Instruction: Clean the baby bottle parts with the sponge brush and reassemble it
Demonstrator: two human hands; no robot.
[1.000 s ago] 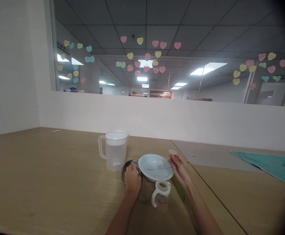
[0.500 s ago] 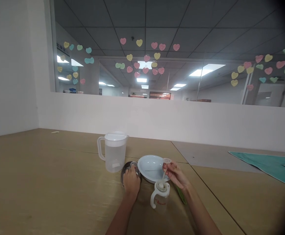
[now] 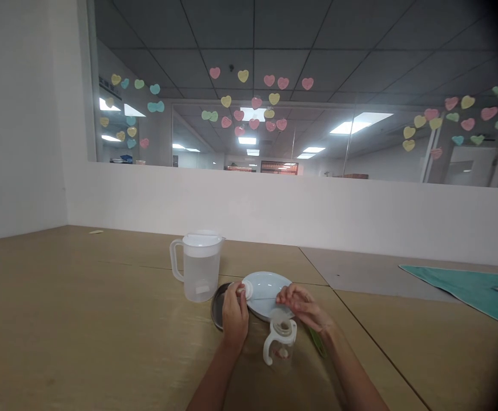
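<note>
My left hand [image 3: 235, 317] is closed around a small white round piece, like a screw cap or collar [image 3: 247, 290], at the left rim of the pale blue bowl [image 3: 261, 278]. My right hand [image 3: 302, 305] is above the bowl's right side, fingers curled together. Whatever they hold, if anything, is hidden. Below and between my hands stands a clear drinking cup with a white handle [image 3: 268, 348]. A translucent disc [image 3: 278, 315] shows at its mouth, and a pale lump sits inside. Beside my left hand lies a dark metal bowl [image 3: 217, 305], partly covered by that hand.
Behind my left hand stands a clear plastic pitcher [image 3: 201, 274] with its handle to the left. A green utensil [image 3: 317, 342] lies partly under my right wrist. A teal cloth [image 3: 467, 285] lies at the far right, and a white wall [image 3: 253, 205] backs the table.
My left hand has lifted out of the metal bowl with the white round piece. The stemmed piece in my right hand has gone down into the cup, and that hand has shifted slightly left.
</note>
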